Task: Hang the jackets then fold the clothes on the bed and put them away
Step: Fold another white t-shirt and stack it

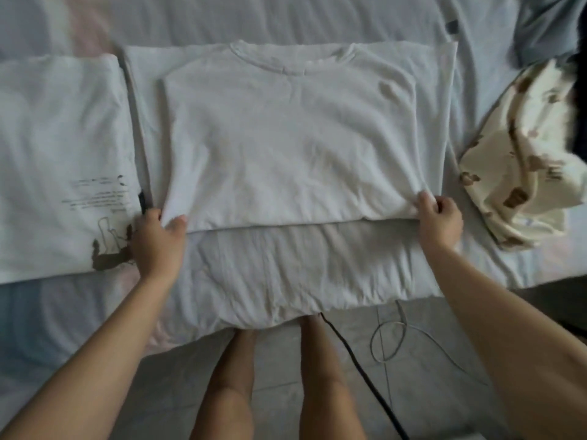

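On the bed, centre: a white T-shirt (286,138) is laid flat on the bed (286,20), directly ahead of the person, and is held at both near corners.
Left hand: at the left hand (158,230) the near-left corner is pinched, thumb on top and fingers tucked under the cloth.
Right hand: at the right hand (440,217) the fingers are curled down over the near-right corner, which is gripped.
Reason for the hold: with both corners taken, the near edge is kept taut and level; this is judged to suit a fold carried up towards the collar.
Direction: the collar is pointed away from the person, at the far side.
Long axis: the collar-to-hem line runs straight away from the person; the held edge lies across it, left to right.
Layer beneath: wider white cloth shows on both sides and drapes towards the bed's near edge; whether it is the same garment cannot be told.
Left neighbour: a printed shirt (63,154) is laid folded just beside, judged finished.
Right neighbour: a patterned cloth (524,154) is left crumpled, apart, judged still to be folded.
Floor: cables (365,360) are trailed below.
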`<state>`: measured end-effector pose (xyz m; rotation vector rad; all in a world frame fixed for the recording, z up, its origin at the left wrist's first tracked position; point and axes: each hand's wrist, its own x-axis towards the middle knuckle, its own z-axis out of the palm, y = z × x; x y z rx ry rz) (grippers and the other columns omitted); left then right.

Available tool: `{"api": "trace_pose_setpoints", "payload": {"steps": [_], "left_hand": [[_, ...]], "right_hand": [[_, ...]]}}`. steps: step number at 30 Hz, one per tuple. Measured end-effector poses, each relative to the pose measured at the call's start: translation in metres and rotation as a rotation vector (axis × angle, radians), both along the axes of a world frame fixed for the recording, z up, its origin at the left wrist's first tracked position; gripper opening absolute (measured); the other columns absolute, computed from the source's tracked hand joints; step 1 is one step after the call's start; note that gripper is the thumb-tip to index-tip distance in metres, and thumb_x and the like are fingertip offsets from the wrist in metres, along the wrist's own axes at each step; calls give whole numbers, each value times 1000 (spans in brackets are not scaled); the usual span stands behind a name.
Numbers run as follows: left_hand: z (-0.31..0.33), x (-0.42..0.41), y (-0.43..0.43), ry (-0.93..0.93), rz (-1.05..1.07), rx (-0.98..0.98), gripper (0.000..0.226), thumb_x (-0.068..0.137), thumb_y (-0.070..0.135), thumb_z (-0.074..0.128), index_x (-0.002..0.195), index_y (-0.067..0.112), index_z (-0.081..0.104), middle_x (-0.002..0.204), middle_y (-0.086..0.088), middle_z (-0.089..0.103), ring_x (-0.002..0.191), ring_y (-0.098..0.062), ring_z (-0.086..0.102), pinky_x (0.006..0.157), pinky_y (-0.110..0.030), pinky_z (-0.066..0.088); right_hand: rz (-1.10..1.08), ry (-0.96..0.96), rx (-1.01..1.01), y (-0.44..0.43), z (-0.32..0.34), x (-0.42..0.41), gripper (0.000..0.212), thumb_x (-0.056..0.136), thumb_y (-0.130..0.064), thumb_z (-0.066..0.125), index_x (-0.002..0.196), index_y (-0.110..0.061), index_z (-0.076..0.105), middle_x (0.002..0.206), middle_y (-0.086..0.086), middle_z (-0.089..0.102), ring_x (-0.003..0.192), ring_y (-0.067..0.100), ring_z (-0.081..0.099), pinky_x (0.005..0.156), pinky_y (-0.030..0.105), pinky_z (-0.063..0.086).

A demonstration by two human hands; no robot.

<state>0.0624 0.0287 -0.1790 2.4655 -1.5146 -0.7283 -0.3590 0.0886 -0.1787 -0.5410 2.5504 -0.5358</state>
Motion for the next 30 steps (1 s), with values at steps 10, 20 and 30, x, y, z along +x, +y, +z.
{"api": "trace_pose_setpoints", "payload": {"steps": [10, 20, 30], "left_hand": [[22, -16, 12, 107, 196, 65, 45, 91, 33, 58, 107, -10, 57, 127, -35, 41, 121, -42, 37, 99, -38, 29], [6, 29, 3, 387, 474, -20, 25, 74, 30, 74, 81, 10, 61, 87, -14, 60, 76, -21, 57, 64, -34, 51], [13, 12, 7, 685, 423, -88, 34, 88, -3, 53, 73, 26, 46, 75, 10, 48, 60, -7, 42, 41, -10, 34]], "right_hand": [[-389, -195, 10, 7, -6, 28, 50, 84, -50, 60, 121, -17, 53, 132, 10, 43, 111, 27, 50, 98, 37, 39], [-731, -431, -395, 1, 6, 24, 25, 95, -19, 51, 120, -17, 49, 120, 10, 56, 104, 28, 55, 73, 14, 41], [-380, -153, -684, -71, 37, 122, 16, 80, -24, 57, 64, -22, 54, 64, -2, 53, 67, 17, 49, 64, 40, 46]]}}
